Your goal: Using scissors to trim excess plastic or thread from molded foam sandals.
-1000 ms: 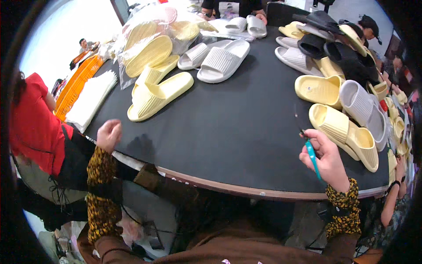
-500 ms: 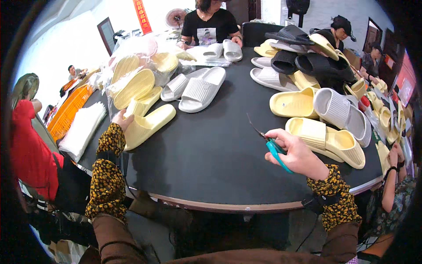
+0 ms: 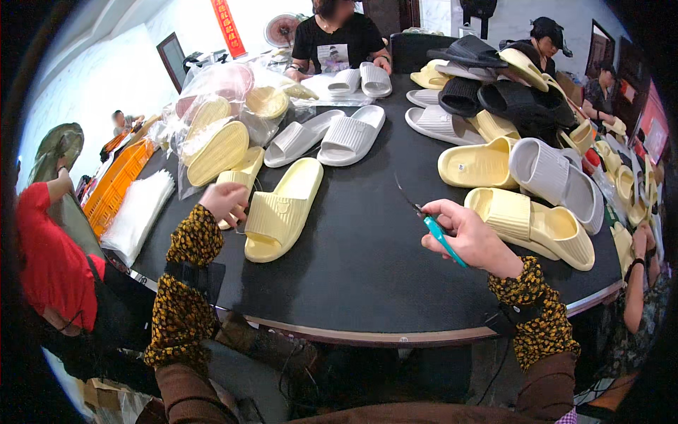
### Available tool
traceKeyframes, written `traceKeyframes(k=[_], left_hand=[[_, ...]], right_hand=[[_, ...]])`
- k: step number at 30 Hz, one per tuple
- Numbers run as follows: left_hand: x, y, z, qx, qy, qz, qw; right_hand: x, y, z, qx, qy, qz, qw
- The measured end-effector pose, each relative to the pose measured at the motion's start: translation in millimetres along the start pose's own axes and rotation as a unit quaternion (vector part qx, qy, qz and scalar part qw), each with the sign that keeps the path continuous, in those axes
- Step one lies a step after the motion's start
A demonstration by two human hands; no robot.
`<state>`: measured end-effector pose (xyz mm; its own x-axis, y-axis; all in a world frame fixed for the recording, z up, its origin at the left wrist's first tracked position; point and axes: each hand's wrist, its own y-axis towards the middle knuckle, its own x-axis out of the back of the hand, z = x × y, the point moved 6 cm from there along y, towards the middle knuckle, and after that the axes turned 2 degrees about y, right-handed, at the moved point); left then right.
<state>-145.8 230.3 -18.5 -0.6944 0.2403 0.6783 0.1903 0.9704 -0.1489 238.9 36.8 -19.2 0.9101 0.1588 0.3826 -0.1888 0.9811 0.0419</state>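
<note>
My right hand [image 3: 472,237] is closed around small scissors [image 3: 436,231] with teal handles and thin dark blades pointing up and left over the table. My left hand [image 3: 226,203] is curled over a yellow slipper [image 3: 244,169], hiding its middle. What its fingers pinch, if anything, I cannot make out. Just right of those fingers lies another yellow slipper [image 3: 286,212], sole down, with a ribbed strap. Beyond these are two light grey slippers [image 3: 304,138] [image 3: 352,136], side by side and apart.
Bagged yellow slippers [image 3: 219,152] lie at left, near white plastic bags [image 3: 138,215] and an orange crate [image 3: 116,180]. On the right of the dark table [image 3: 353,283] are a yellow pair [image 3: 522,219] and piled black slippers [image 3: 526,106]. Across, a person [image 3: 339,42] sits by grey slippers.
The nearer yellow slipper has shifted right and turned more upright in view. My left hand has moved right, away from its earlier hold. The grey pair now lies farther apart.
</note>
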Motion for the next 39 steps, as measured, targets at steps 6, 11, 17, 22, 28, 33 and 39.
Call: traceKeyframes(k=[6,11,17,22,28,33,39], left_hand=[[64,48,55,-0.127,0.224,-0.179,0.95],[46,56,43,-0.158,0.31,-0.166,0.923],[42,54,27,-0.116,0.362,-0.105,0.919],[2,37,-11,-0.136,0.377,-0.001,0.916],[8,32,20,-0.082,0.237,0.144,0.957],[-32,3,-19,-0.066,0.121,0.254,0.957],[-90,-13,-70,-0.088,0.061,0.203,0.973]], right_hand=[[-8,-1,-3,-0.043,0.083,0.009,0.996],[-6,-4,-12,-0.081,0.123,-0.001,0.989],[4,-1,-26,-0.087,0.154,-0.024,0.984],[28,0,-52,-0.074,0.143,-0.084,0.983],[25,6,-47,-0.044,0.173,-0.075,0.981],[25,3,-50,-0.032,0.163,-0.082,0.983],[40,-1,-48,0.008,0.186,-0.166,0.968]])
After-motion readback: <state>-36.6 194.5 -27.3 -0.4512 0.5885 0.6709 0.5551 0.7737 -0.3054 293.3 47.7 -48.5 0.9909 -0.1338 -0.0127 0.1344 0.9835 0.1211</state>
